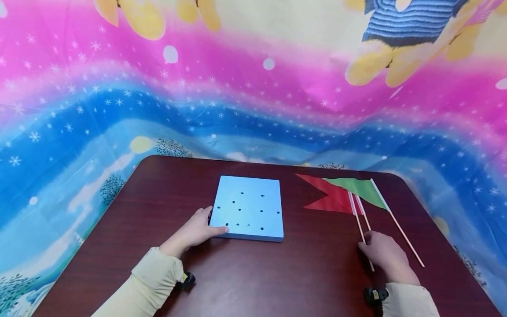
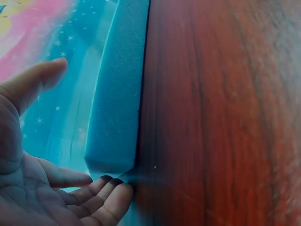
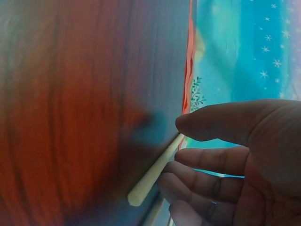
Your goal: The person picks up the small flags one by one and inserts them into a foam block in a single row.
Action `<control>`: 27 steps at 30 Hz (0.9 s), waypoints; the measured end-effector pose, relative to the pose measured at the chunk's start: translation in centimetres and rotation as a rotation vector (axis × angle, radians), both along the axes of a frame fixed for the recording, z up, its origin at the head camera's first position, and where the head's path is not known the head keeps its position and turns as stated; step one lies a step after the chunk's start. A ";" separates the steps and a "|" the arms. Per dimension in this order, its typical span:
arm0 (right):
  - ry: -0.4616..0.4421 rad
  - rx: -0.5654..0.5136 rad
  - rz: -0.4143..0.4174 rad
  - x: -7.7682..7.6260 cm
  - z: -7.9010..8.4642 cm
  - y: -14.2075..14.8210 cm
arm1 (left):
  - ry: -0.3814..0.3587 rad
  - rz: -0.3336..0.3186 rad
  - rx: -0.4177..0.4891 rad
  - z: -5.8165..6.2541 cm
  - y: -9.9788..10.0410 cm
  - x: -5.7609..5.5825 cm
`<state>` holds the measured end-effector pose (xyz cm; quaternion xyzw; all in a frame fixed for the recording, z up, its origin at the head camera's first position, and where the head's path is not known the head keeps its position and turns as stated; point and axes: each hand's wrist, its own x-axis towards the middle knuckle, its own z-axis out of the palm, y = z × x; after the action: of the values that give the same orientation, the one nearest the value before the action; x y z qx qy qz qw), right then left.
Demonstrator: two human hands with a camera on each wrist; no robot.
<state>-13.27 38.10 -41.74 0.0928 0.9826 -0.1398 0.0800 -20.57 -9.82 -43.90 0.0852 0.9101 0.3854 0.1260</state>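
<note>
Two overlapping red flags (image 1: 339, 200) and a green flag (image 1: 362, 189) lie on your right side of the bench (image 1: 313, 268), sticks toward you. Your right hand (image 1: 385, 251) is at the red flags' sticks, fingers parted around one; whether they touch it is hard to tell. Your left hand (image 1: 198, 229), thumb spread from its fingers, is at the near left corner of the blue holed board (image 1: 250, 201), left of the flags.

The table (image 1: 309, 268) is dk. red-brown w/ visible grain. On it lies a lt. blue board (image 1: 250, 200) w/ small holes; R of this board, red flags (image 1: 336, 198) & a green flag (image 1: 366, 190) partly overlap.
</note>
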 end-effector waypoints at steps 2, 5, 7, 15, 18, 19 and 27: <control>0.005 0.002 -0.001 0.1 -0.2 0.0 | 0.013 -0.012 -0.016 0.0 0.2 -0.1; 0.012 0.004 0.001 0.2 -0.4 0.0 | 0.038 -0.022 -0.032 0.0 0.4 -0.2; 0.015 0.007 0.003 0.2 -0.5 0.0 | 0.048 -0.018 -0.038 0.0 0.5 -0.2; 0.026 0.000 -0.032 0.0 -0.3 -0.2 | 0.067 -0.027 -0.054 -0.7 0.3 -0.5; 0.029 -0.009 -0.054 0.0 -0.3 -0.1 | 0.060 -0.022 -0.060 -1.0 0.2 -0.5; 0.029 -0.012 -0.061 -0.1 -0.4 -0.1 | 0.058 -0.017 -0.059 -1.0 0.3 -0.5; 0.039 -0.021 -0.075 0.1 -0.6 0.1 | 0.077 -0.009 -0.047 -1.2 0.4 -0.3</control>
<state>-13.19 38.16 -42.30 0.1260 0.9782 -0.1550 0.0566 -20.86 -9.41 -45.06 0.1014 0.9226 0.3599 0.0946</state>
